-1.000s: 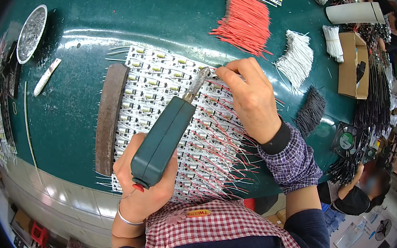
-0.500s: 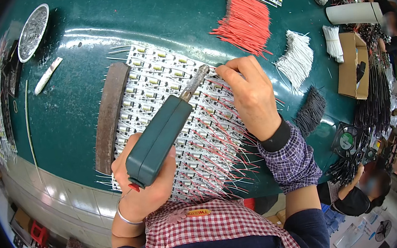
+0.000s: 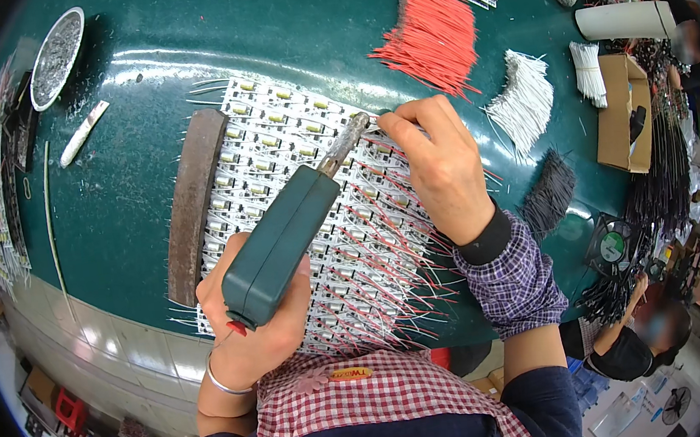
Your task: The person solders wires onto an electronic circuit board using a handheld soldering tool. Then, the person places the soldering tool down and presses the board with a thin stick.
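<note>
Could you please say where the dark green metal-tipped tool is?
In the head view, the tool is mostly left of centre, in the left hand, over white circuit boards.

On my table point(image 3: 119, 217) I see a bowl point(image 3: 38, 106) of grey bits point(image 3: 58, 57) at ten o'clock, a white stick point(image 3: 85, 134) just below it, and a thin rod point(image 3: 52, 224) at nine. A white roll point(image 3: 626, 23) lies at two, near an open cardboard box point(image 3: 612, 124); a small fan point(image 3: 612, 247) is past three, another person point(image 3: 624, 352) at four.

Dark green soldering tool point(image 3: 283, 244), slanted, metal tip point(image 3: 360, 123) over white circuit boards point(image 3: 262, 127), laid in rows, partly red-wired
</note>
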`<state>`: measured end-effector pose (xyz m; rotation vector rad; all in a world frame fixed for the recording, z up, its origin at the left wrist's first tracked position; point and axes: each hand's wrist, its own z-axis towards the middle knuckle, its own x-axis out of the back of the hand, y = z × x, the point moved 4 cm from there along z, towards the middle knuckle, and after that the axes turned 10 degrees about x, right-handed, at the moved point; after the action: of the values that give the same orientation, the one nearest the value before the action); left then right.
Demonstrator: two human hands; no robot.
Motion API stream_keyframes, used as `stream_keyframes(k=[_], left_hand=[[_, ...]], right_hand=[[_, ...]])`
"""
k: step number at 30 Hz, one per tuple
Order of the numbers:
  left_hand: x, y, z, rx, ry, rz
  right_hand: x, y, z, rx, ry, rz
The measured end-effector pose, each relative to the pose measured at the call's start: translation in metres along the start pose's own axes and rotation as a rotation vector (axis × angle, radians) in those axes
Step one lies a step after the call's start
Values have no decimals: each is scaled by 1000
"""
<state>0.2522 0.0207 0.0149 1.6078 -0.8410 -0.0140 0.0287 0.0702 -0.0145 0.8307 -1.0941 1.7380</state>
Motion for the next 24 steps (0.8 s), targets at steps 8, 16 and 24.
stream_keyframes(k=[8,16,24], left_hand=[[6,-5,-6,-101,19,20],[8,-5,-12,-56,46,-38],[12,-11,-23,-11,92,-66]], right_hand=[[1,-1,1,4,-8,-11],[-1,-4,0,6,8,-26],[4,-13,-8,-15,128,-67]])
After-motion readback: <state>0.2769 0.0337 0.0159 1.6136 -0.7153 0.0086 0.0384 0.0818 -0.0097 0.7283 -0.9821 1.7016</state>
